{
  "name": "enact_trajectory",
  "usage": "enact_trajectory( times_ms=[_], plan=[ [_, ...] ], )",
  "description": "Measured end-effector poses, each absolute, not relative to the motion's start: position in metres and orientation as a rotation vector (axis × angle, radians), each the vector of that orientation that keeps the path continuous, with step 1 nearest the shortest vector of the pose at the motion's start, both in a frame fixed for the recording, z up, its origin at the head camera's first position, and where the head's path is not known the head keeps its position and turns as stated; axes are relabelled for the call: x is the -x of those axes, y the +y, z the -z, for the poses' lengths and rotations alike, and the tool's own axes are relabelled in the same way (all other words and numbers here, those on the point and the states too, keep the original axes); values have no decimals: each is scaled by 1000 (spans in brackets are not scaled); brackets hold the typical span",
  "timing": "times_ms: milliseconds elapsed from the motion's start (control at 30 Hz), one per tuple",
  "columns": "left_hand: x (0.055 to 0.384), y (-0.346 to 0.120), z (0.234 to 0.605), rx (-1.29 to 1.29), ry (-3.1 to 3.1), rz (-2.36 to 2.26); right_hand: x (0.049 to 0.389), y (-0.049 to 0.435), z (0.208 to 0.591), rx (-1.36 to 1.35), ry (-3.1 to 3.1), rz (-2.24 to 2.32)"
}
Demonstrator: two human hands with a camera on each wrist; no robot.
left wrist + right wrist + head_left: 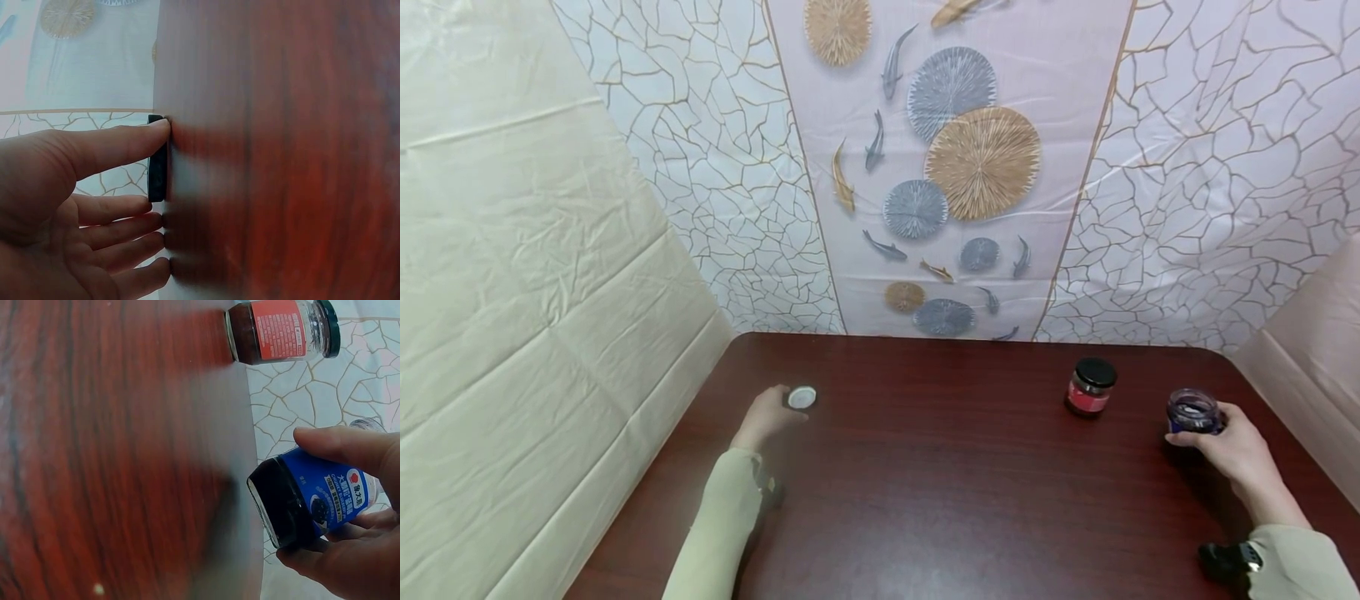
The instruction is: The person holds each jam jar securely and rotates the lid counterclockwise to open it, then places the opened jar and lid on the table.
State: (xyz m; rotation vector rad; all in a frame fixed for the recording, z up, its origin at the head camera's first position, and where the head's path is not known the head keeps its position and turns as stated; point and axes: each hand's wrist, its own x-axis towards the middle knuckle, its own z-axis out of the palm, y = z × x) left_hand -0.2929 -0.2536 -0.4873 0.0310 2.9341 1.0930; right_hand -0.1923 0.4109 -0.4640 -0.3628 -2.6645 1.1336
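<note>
A dark-rimmed jar lid point(802, 397) lies on the table at the left, its white inside facing up. My left hand point(769, 418) is beside it, thumb and index finger at opposite sides of the lid point(157, 159), the other fingers loosely extended near the tabletop. Over on the right, my right hand point(1236, 442) grips a lidless glass jar point(1192, 414) between thumb and fingers. Its blue label point(328, 487) and dark contents show in the right wrist view, where the jar tilts with its base just off the table.
A second jar point(1090, 387) with a red label and black lid stands upright to the left of the held jar. The dark red wooden table point(925, 475) meets a patterned cloth point(951, 208) at the back. Pale cloth point(550, 317) hangs along the left side.
</note>
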Motion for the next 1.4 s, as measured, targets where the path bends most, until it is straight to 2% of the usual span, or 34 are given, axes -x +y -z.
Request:
enact_trajectory(
  times_ms=[1400],
  plan=[
    [290, -249, 483, -11, 2949, -1066, 194, 425, 469, 311, -2683, -1203]
  ],
)
